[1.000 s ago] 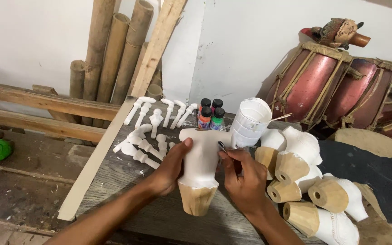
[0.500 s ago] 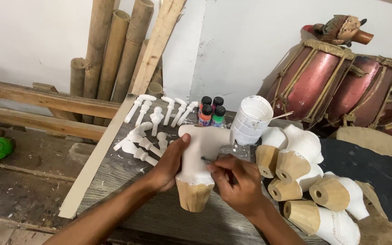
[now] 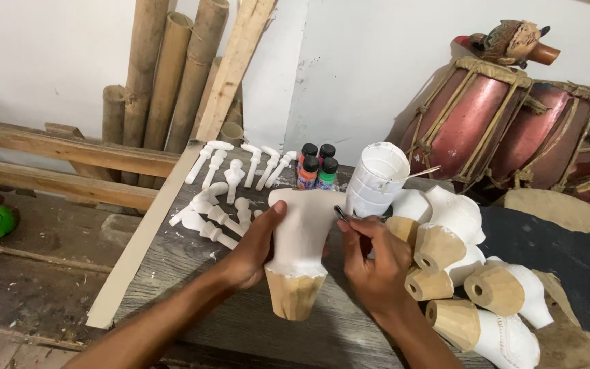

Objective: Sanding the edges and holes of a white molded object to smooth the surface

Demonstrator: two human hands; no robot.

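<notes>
Head view: our left hand [image 3: 257, 249] grips the white-primed torso [image 3: 302, 236]; our right hand [image 3: 370, 256], pinching a brush [image 3: 340, 212], has returned from the paint cup [image 3: 375, 179] to its right edge.

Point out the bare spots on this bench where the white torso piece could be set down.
Bare grey board lies left of the left hand, between the leaning plank and the white pegs. Right of the right hand is crowded with stacked torso pieces, paint bottles and a white cup.

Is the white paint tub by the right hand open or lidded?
Open. The white tub shows a bare rim with no lid, and a thin stick pokes out over its right edge. How full it is cannot be told.
</notes>
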